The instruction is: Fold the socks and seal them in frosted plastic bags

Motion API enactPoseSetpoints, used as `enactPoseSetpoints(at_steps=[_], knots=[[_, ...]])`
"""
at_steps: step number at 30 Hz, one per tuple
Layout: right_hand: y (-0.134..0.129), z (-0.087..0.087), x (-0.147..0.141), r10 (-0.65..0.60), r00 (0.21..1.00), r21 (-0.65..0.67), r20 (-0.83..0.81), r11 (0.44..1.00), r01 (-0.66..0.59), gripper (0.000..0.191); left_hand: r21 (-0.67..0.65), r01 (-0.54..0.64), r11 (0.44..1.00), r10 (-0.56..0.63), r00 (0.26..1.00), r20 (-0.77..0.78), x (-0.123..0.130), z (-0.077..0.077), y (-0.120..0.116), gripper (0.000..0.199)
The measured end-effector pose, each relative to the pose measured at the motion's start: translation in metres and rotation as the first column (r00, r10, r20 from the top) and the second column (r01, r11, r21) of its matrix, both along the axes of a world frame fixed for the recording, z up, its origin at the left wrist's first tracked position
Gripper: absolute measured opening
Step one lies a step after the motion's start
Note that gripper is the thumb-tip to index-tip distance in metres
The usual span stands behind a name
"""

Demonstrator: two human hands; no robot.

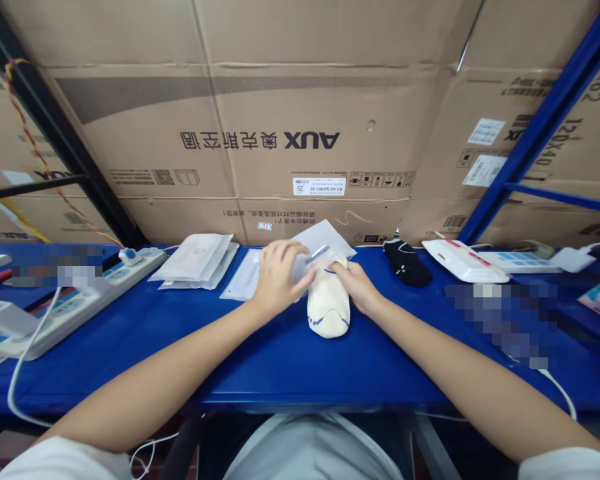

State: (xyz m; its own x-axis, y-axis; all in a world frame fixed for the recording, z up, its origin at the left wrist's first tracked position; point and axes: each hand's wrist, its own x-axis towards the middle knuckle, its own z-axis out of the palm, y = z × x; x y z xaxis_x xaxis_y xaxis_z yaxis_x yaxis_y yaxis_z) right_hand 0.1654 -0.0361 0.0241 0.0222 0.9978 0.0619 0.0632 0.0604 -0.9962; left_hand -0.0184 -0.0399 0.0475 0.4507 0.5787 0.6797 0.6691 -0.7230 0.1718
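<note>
Well — white sock (329, 308) in the right hand (359, 285).

Short white sleeves (63, 459) leave forearms (175, 363) and hands (277, 275) bare.

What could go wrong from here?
The white fabric sock with blue marks might slip, since the right hand holds it by its upper part. The flat, translucent plastic bag with lettering lies beside the left hand and could get shoved. The black fabric sock with white marks, near the right hand, might be knocked.
</note>
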Motion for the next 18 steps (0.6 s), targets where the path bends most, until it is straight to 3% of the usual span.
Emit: enactPoseSetpoints(at_steps=[3, 5, 7, 8, 9, 11, 12, 13, 15, 18], knots=[[0.001, 0.002, 0.002, -0.011, 0.974, -0.030, -0.227, 1.000, 0.004, 0.026, -0.003, -0.213, 0.977, 0.202, 0.919, 0.339, -0.005, -0.003, 0.011, 0.050], [0.002, 0.003, 0.003, -0.004, 0.962, -0.011, -0.272, 1.000, 0.001, 0.025, -0.154, -0.237, 0.959, 0.282, 0.791, 0.542, -0.006, -0.005, 0.020, 0.070], [0.002, 0.004, 0.003, 0.002, 0.957, 0.002, -0.291, 1.000, -0.001, 0.023, -0.411, -0.056, 0.910, 0.337, 0.678, 0.653, -0.005, -0.007, 0.028, 0.072], [0.002, 0.004, 0.003, 0.001, 0.952, 0.001, -0.307, 1.000, -0.001, 0.023, -0.532, 0.111, 0.839, 0.342, 0.653, 0.676, -0.004, -0.007, 0.031, 0.068], [0.002, 0.004, 0.003, -0.002, 0.944, -0.003, -0.330, 1.000, 0.000, 0.022, -0.619, 0.292, 0.729, 0.328, 0.645, 0.690, -0.002, -0.007, 0.032, 0.062], [0.002, 0.004, 0.001, -0.005, 0.924, -0.010, -0.382, 1.000, 0.001, 0.021, -0.673, 0.577, 0.462, 0.266, 0.634, 0.726, 0.001, -0.007, 0.031, 0.057], [0.002, 0.004, 0.001, -0.001, 0.917, -0.007, -0.400, 1.000, -0.001, 0.022, -0.659, 0.663, 0.355, 0.239, 0.617, 0.749, 0.003, -0.007, 0.029, 0.054], [0.001, 0.004, 0.000, 0.004, 0.913, 0.001, -0.407, 1.000, -0.004, 0.024, -0.636, 0.717, 0.285, 0.224, 0.596, 0.771, 0.004, -0.007, 0.027, 0.051], [0.001, 0.003, -0.001, 0.030, 0.925, 0.042, -0.378, 0.999, -0.016, 0.028, -0.584, 0.773, 0.247, 0.207, 0.547, 0.811, 0.007, -0.007, 0.021, 0.045], [0.000, 0.002, -0.001, 0.131, 0.957, 0.145, -0.259, 0.985, -0.096, 0.033, -0.525, 0.794, 0.308, 0.175, 0.495, 0.851, 0.011, -0.009, 0.013, 0.048]])
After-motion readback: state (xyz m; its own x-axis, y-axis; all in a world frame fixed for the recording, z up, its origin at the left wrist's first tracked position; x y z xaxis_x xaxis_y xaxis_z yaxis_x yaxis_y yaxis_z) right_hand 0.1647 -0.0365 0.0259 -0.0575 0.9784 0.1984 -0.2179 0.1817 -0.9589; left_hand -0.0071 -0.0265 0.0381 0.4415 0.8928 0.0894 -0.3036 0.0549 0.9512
